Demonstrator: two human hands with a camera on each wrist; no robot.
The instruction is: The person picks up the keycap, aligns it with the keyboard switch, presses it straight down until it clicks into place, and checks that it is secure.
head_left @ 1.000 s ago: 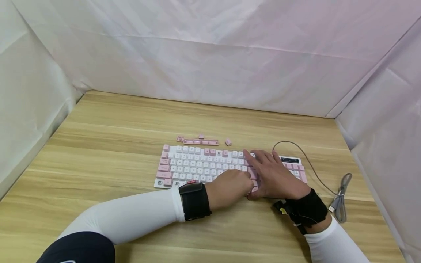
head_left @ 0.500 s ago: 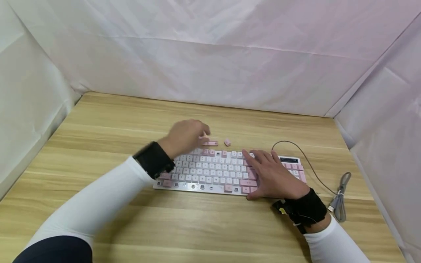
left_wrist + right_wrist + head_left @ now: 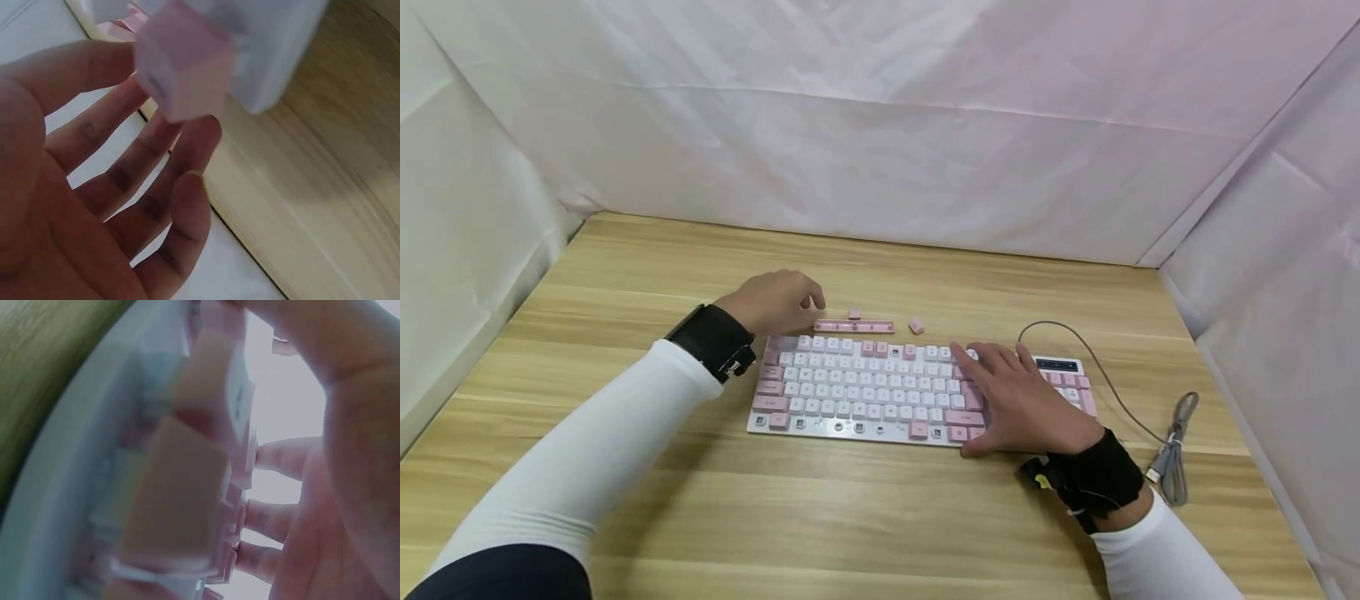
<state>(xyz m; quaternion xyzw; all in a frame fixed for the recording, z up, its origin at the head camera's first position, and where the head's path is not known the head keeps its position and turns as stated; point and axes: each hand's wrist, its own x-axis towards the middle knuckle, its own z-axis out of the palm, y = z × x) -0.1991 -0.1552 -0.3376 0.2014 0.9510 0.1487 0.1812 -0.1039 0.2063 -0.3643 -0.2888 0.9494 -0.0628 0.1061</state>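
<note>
A pink-and-white keyboard lies on the wooden table, with several bare key positions along its near row. My left hand is just beyond its far left corner, at the left end of a loose pink spacebar keycap. A mounted pink corner keycap covers the thumb and index fingertips in the left wrist view, so I cannot tell what they hold; the other fingers bend loosely. Spread over the keyboard's right part, my right hand rests on the keys, fingers extended, thumb by the near edge.
Two small loose pink keycaps lie beyond the keyboard: one keycap behind the spacebar, another keycap to its right. A grey cable runs from the keyboard to a tied bundle with a USB plug. White cloth walls the table.
My left hand has lifted off the keyboard's right-middle keys, crossed over the spacebar keycap and moved left. It now covers the spot where another small pink keycap lay. The right hand stays put.
</note>
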